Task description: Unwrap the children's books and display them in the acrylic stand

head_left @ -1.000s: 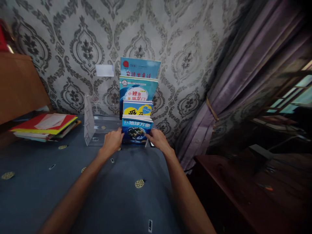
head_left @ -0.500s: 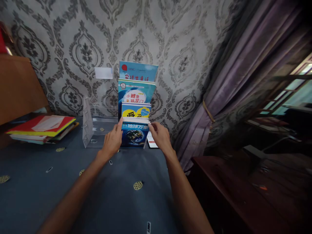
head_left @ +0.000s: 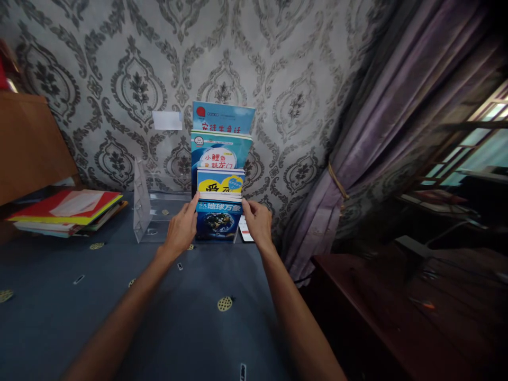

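Upright books stand in steps in a clear acrylic rack (head_left: 142, 203) against the wall. At the front is a dark blue book (head_left: 218, 223) with a globe on its cover. Behind it rise a yellow-and-blue book (head_left: 220, 181), a teal book (head_left: 222, 151) and a light blue book (head_left: 224, 112). My left hand (head_left: 182, 226) holds the left edge of the globe book near its top, fingers bent against it. On the opposite edge, my right hand (head_left: 257, 221) pinches the same book's upper corner. Fingertips behind the cover are partly hidden.
Several flat books and folders (head_left: 67, 209) lie piled at the left of the blue patterned cloth (head_left: 178, 328). A phone-like white screen (head_left: 246, 232) peeks out right of the rack. A purple curtain (head_left: 317, 222) and a dark red wooden surface (head_left: 357, 296) are on the right.
Both hands stay at the sides of the globe book, with hardly any movement. The whole view has shifted very slightly.
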Action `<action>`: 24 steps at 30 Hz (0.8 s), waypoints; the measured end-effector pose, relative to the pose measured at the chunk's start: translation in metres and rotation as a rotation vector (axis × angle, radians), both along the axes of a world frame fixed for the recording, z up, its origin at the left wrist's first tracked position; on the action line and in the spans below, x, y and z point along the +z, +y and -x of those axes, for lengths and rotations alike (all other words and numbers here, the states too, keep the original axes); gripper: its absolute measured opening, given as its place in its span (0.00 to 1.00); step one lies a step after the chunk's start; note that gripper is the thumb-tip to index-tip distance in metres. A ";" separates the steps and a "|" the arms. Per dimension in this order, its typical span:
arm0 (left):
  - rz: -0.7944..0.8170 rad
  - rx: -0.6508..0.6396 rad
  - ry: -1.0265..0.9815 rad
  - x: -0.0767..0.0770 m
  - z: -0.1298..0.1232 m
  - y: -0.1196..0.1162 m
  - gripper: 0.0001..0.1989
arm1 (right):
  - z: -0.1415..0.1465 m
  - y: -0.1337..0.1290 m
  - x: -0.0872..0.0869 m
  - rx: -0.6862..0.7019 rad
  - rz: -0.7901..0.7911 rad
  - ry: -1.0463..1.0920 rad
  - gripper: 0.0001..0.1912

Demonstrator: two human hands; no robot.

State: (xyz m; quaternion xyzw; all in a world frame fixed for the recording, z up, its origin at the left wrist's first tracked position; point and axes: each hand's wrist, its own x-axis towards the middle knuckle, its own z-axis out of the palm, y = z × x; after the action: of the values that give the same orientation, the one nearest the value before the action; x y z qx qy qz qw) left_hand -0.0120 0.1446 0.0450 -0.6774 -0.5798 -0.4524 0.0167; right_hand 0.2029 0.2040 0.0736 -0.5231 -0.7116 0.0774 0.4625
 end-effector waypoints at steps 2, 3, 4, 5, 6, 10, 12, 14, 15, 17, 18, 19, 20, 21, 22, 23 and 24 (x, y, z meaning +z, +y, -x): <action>-0.039 0.005 -0.003 -0.006 0.001 0.004 0.31 | 0.001 0.002 -0.001 -0.004 0.002 0.023 0.28; -0.050 0.016 -0.011 -0.009 0.001 0.007 0.32 | 0.001 0.003 -0.002 -0.003 0.002 0.034 0.28; -0.054 0.029 -0.021 -0.012 0.000 0.009 0.33 | 0.001 0.004 -0.003 0.002 0.002 0.045 0.28; -0.052 0.043 -0.033 -0.015 -0.001 0.011 0.34 | 0.002 0.005 -0.004 0.012 -0.002 0.062 0.28; -0.045 0.055 -0.042 -0.017 -0.002 0.012 0.34 | 0.002 0.006 -0.004 0.023 -0.011 0.088 0.28; -0.004 0.068 -0.061 -0.022 -0.006 0.015 0.32 | 0.006 0.010 -0.008 0.061 -0.065 0.194 0.27; 0.011 0.048 -0.057 -0.023 -0.007 0.015 0.31 | 0.007 0.011 -0.009 0.088 -0.068 0.193 0.27; 0.008 0.023 -0.047 -0.024 -0.007 0.015 0.30 | 0.007 0.011 -0.009 0.110 -0.038 0.169 0.28; 0.001 0.011 -0.041 -0.024 -0.007 0.015 0.30 | 0.007 0.010 -0.009 0.112 -0.020 0.156 0.28; -0.021 -0.001 -0.036 -0.026 -0.007 0.016 0.30 | 0.007 0.010 -0.009 0.101 -0.002 0.143 0.28; -0.029 -0.004 -0.035 -0.026 -0.006 0.016 0.30 | 0.007 0.009 -0.009 0.097 -0.005 0.146 0.28; -0.029 -0.003 -0.035 -0.027 -0.006 0.017 0.30 | 0.007 0.009 -0.009 0.098 -0.011 0.155 0.28; -0.024 0.002 -0.034 -0.028 -0.006 0.018 0.30 | 0.007 0.010 -0.009 0.103 -0.016 0.168 0.27; -0.016 0.009 -0.034 -0.028 -0.006 0.019 0.30 | 0.007 0.010 -0.010 0.111 -0.018 0.183 0.27; -0.009 0.017 -0.034 -0.029 -0.005 0.019 0.30 | 0.008 0.010 -0.010 0.120 -0.017 0.197 0.27; -0.005 0.024 -0.032 -0.029 -0.005 0.019 0.30 | 0.008 0.011 -0.011 0.128 -0.015 0.208 0.27; -0.004 0.027 -0.029 -0.029 -0.005 0.020 0.30 | 0.008 0.011 -0.011 0.135 -0.014 0.217 0.27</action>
State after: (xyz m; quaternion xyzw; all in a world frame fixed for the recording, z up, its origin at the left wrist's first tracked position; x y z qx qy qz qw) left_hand -0.0066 0.1641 0.0159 -0.6627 -0.5883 -0.4631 0.0156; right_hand 0.1945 0.2151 0.0626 -0.4594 -0.6913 0.1596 0.5344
